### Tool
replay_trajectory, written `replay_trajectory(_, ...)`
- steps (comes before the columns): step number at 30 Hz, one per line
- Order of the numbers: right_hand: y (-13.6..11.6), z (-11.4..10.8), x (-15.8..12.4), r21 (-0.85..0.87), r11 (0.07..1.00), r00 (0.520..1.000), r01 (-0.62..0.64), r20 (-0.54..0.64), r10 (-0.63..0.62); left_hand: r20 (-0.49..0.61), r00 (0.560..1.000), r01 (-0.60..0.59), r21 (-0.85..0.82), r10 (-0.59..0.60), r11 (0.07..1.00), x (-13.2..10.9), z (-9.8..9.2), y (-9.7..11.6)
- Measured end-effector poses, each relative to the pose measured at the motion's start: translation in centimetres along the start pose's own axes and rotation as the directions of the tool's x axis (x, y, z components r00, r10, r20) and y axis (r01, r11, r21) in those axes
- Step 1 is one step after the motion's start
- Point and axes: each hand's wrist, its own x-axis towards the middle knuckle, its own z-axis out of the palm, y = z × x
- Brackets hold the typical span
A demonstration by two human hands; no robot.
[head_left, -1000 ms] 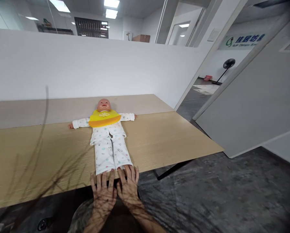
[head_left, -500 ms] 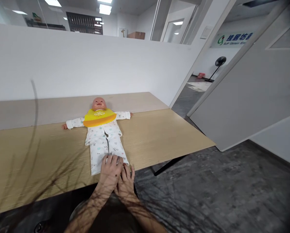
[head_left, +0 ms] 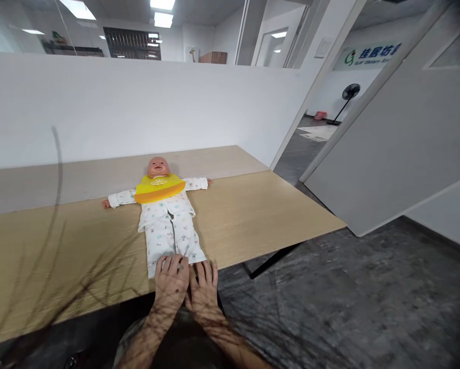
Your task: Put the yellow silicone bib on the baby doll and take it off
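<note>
A baby doll (head_left: 158,166) lies on its back on the table, arms spread to both sides. It wears a yellow silicone bib (head_left: 159,188) with an orange lower pocket, a white patterned top (head_left: 167,206) and white patterned trousers (head_left: 164,238). At the table's front edge, my left hand (head_left: 172,279) rests with fingers laid over the lower end of the trouser legs. Beside it, my right hand (head_left: 203,284) touches the hem of the other leg, fingers stretched forward and slightly apart. Neither hand visibly grips anything; the undersides of the fingers are hidden.
The wooden table (head_left: 253,220) runs along a white partition wall (head_left: 137,107) with glass above. Right of it stand a grey door (head_left: 399,138) and a doorway, with a floor fan (head_left: 351,92) beyond. Dark strands cross the view at lower left.
My left hand has drawn back toward the table edge and away from my right hand, so the two now lie side by side. The doll appears unmoved; the view has shifted slightly.
</note>
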Motion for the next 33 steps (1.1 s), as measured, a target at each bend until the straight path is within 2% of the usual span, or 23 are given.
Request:
replay_trajectory(6,0.2,0.5,-0.5,-0.012,1.0,1.0,-0.006,0.003,0.006,-0.025,1.0,0.012,-0.027,-0.012,1.0,-0.4,0.7,0.2)
replay_trajectory(16,0.3,0.6,-0.7,-0.066,0.998,1.0,-0.025,-0.009,0.025,0.074,0.995,0.064,0.11,-0.073,0.992,0.1,0.7,0.0)
replay_trajectory(21,0.2,1.1,-1.0,-0.091,0.996,1.0,-0.008,-0.023,0.006,0.061,0.995,0.072,0.047,-0.075,0.996,0.0,0.5,0.4)
replay_trajectory(33,-0.7,1.5,-1.0,-0.03,0.995,0.994,-0.1,-0.044,0.098,0.08,0.987,0.144,-0.014,-0.143,0.989,-0.7,1.0,1.0)
